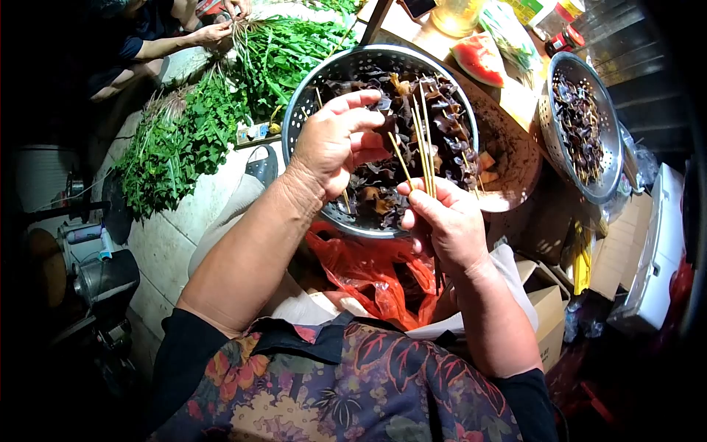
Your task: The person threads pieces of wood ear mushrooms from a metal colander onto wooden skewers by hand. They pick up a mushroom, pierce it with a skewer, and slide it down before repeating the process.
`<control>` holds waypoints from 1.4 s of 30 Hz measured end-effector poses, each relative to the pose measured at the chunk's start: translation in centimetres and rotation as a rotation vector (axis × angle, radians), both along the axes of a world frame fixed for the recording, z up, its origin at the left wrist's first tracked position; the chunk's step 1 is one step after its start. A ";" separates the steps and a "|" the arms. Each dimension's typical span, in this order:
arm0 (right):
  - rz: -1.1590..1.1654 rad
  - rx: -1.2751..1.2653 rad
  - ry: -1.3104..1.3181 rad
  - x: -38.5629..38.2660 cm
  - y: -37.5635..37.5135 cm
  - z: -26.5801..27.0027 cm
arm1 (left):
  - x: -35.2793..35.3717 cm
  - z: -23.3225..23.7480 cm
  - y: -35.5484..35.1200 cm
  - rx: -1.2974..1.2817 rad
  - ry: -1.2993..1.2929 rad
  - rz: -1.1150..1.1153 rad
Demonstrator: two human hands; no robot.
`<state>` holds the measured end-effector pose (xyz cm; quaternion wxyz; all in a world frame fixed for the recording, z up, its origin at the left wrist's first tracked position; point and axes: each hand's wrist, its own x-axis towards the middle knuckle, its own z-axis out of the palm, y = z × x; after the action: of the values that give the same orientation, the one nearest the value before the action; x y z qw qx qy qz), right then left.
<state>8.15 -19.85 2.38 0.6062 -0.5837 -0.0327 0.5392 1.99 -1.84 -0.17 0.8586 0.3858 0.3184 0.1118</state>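
Several thin bamboo skewers (422, 140) are gripped in my right hand (448, 221), their bare ends pointing up and away from me. A metal colander (379, 230) full of dark, ruffled wood ear mushrooms (379, 188) lies in front of me, beneath both hands. My left hand (335, 144) is raised over the colander's left side, fingers apart and slightly curled, with nothing visible in it. A few more skewer ends poke out among the mushrooms at the left.
A second colander (613, 158) of wood ear stands at the right. A watermelon slice (479, 60) lies on the table behind. Red plastic bags (375, 276) sit below the colander. Leafy greens (184, 147) cover the floor at left, where another person's hands (221, 29) hold some stems.
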 end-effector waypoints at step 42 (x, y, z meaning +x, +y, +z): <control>0.085 -0.046 -0.063 0.0 -0.8 -0.5 | -0.6 -0.4 0.9 -0.116 0.081 -0.033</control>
<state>8.14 -20.65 1.85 0.5679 -0.6123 -0.0641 0.5463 1.43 -0.95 -0.52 0.8677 0.3447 0.3525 0.0630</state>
